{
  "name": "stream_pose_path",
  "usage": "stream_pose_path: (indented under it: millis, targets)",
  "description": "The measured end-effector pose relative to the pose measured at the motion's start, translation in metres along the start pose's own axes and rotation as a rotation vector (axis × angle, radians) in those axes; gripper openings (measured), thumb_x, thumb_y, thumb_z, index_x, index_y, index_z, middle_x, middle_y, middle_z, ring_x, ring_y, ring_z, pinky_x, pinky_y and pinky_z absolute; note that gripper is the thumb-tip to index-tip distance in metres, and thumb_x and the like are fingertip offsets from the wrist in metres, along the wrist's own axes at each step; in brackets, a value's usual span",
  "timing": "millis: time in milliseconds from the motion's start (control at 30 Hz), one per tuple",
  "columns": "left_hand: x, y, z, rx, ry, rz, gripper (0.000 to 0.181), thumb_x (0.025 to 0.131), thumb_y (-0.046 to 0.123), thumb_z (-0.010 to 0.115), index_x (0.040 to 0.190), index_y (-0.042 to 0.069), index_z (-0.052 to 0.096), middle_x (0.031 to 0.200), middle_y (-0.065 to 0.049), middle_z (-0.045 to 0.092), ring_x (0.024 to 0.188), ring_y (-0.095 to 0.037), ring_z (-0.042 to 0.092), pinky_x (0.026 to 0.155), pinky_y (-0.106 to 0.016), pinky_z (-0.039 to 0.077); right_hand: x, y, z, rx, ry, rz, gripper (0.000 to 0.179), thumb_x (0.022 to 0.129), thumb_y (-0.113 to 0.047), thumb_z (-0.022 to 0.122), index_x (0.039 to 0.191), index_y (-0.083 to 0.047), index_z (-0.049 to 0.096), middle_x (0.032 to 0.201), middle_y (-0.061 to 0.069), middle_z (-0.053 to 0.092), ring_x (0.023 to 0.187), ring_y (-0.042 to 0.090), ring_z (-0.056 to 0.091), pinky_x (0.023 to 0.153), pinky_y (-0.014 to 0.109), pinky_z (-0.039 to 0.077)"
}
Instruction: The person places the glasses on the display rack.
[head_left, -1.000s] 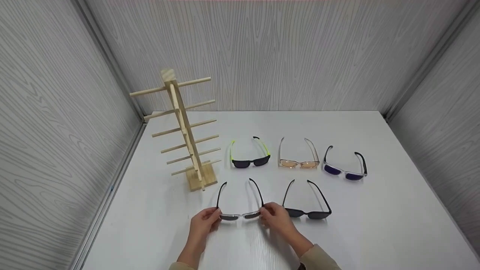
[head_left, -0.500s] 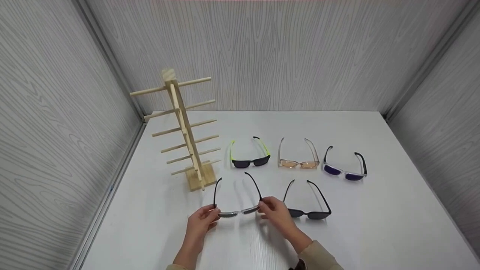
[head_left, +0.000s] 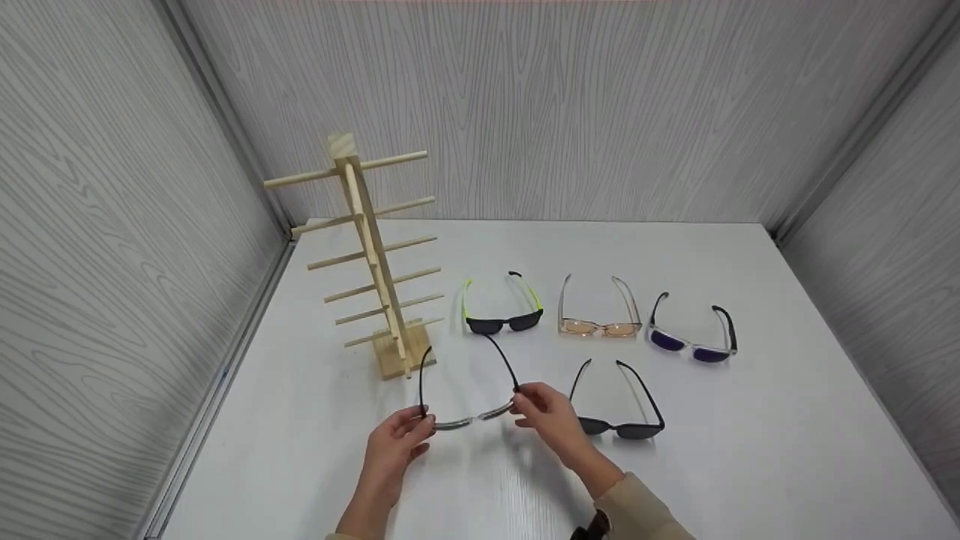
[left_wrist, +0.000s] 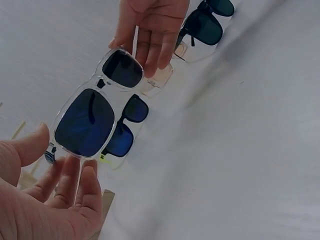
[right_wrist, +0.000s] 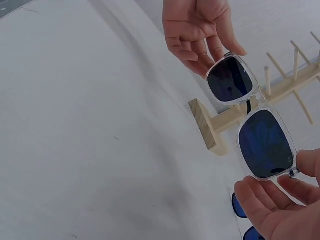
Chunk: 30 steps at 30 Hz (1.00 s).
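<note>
Right hand [head_left: 556,427], clear-framed sunglasses [left_wrist: 90,109] now higher

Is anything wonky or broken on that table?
Nothing looks spilled or broken, not even the held glasses. But the purple-lensed glasses, at the back row's right end, sit slanted; the orange-lensed glasses beside them sit nearly straight. The wooden stand seems to lean, maybe just the camera's angle.

On the table [head_left: 765,457], a rack [head_left: 381,255] stands left; to its right, three pairs of glasses [head_left: 578,327] lie in a row; nearer, a fourth pair [head_left: 639,431] sits right of the right hand [head_left: 555,424]; a held pair [head_left: 454,424] spans from there to the left hand [head_left: 394,445], apparently raised
</note>
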<state>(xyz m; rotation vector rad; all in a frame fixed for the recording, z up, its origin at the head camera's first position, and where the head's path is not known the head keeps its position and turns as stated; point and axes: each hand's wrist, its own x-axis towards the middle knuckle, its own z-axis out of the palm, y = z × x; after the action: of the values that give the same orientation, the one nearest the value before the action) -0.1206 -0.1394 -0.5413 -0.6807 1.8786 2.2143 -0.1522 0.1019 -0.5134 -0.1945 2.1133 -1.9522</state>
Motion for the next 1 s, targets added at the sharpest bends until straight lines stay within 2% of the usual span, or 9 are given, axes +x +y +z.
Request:
stream_pose_path:
  millis: [133, 400, 667, 833, 1000]
  targets:
    - [-0.001, 0.001, -0.002, 0.012, 0.027, 0.002, 0.049, 0.081, 0.020, 0.073, 0.120, -0.003, 0.054, 0.106, -0.010, 0.064, 0.090, -0.018, 0.063, 0.081, -0.037, 0.050, 0.003, 0.000, 0.002, 0.001, -0.015, -0.015, 0.027, 0.095, -0.007, 0.053, 0.115, 0.010, 0.053, 0.102, 0.018, 0.062, 0.096, 0.028, 0.061, 0.081, 0.043, 0.051]
    - [-0.006, 0.004, -0.008, -0.047, 0.056, 0.031, 0.049, 0.081, 0.020, 0.073, 0.120, -0.002, 0.054, 0.112, -0.013, 0.063, 0.093, -0.018, 0.062, 0.082, -0.035, 0.049, 0.013, -0.008, 0.010, -0.006, -0.035, -0.034, 0.026, 0.095, -0.007, 0.052, 0.115, 0.009, 0.054, 0.103, 0.020, 0.061, 0.101, 0.037, 0.058, 0.081, 0.041, 0.051]
    - [-0.004, 0.010, -0.013, -0.097, 0.089, 0.043, 0.050, 0.080, 0.021, 0.074, 0.121, -0.001, 0.054, 0.113, -0.012, 0.063, 0.094, -0.017, 0.062, 0.089, -0.041, 0.046, 0.035, 0.011, 0.015, 0.003, -0.036, -0.030, 0.027, 0.095, -0.010, 0.054, 0.115, 0.006, 0.055, 0.101, 0.014, 0.063, 0.097, 0.027, 0.061, 0.079, 0.039, 0.052]
    - [-0.002, 0.014, -0.020, -0.101, 0.124, 0.067, 0.047, 0.085, 0.019, 0.070, 0.123, -0.001, 0.052, 0.113, -0.010, 0.060, 0.093, -0.014, 0.061, 0.086, -0.038, 0.047, 0.041, 0.011, 0.027, -0.026, -0.032, -0.053, 0.029, 0.094, -0.016, 0.056, 0.114, 0.005, 0.056, 0.098, 0.010, 0.064, 0.094, 0.022, 0.062, 0.077, 0.036, 0.053]
    - [-0.001, 0.015, -0.024, -0.110, 0.132, 0.066, 0.047, 0.087, 0.019, 0.067, 0.126, 0.000, 0.050, 0.111, -0.009, 0.060, 0.093, -0.013, 0.060, 0.085, -0.036, 0.047, 0.046, 0.007, 0.036, -0.036, -0.013, -0.032, 0.026, 0.094, -0.016, 0.056, 0.112, 0.003, 0.058, 0.096, 0.009, 0.064, 0.091, 0.020, 0.062, 0.076, 0.034, 0.053]
